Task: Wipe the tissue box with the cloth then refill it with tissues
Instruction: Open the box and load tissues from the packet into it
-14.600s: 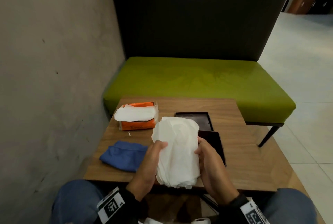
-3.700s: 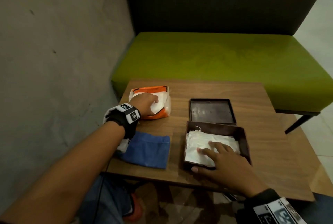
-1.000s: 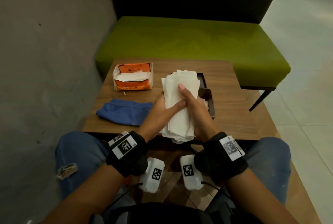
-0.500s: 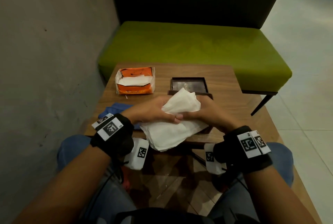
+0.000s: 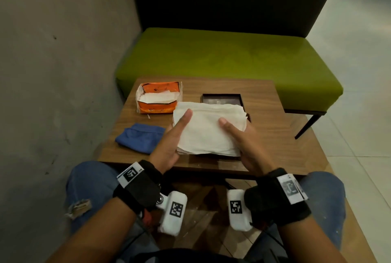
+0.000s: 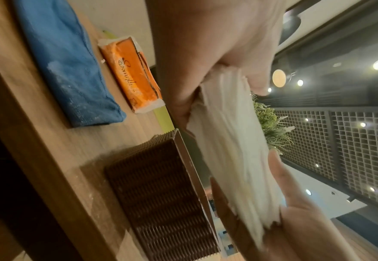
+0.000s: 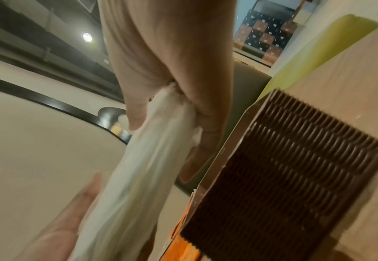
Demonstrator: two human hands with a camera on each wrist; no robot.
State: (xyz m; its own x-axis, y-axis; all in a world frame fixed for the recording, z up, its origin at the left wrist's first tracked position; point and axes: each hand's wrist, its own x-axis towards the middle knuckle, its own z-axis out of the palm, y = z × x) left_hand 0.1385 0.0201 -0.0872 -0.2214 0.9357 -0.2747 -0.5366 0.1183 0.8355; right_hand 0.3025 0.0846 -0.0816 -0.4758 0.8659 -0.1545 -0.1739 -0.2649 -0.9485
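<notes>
My left hand (image 5: 174, 142) and right hand (image 5: 241, 142) hold a flat stack of white tissues (image 5: 209, 130) by its two sides, thumbs on top and fingers underneath. The stack hovers just above the dark brown ribbed tissue box (image 6: 161, 185), which the head view mostly hides. In the wrist views the tissues (image 7: 143, 176) hang beside the box's ribbed wall (image 7: 284, 176). The box's lid (image 5: 221, 99) lies upturned behind it. A blue cloth (image 5: 139, 137) lies at the table's left.
An opened orange tissue pack (image 5: 158, 98) sits at the far left of the wooden table (image 5: 273, 133). A green bench (image 5: 228, 55) stands behind the table, and a grey wall (image 5: 59, 61) runs along its left. My knees are under the near edge.
The tissue stack, upright a second ago and then bent between my hands, is now flattened and level over the box. My hands have spread to its two sides.
</notes>
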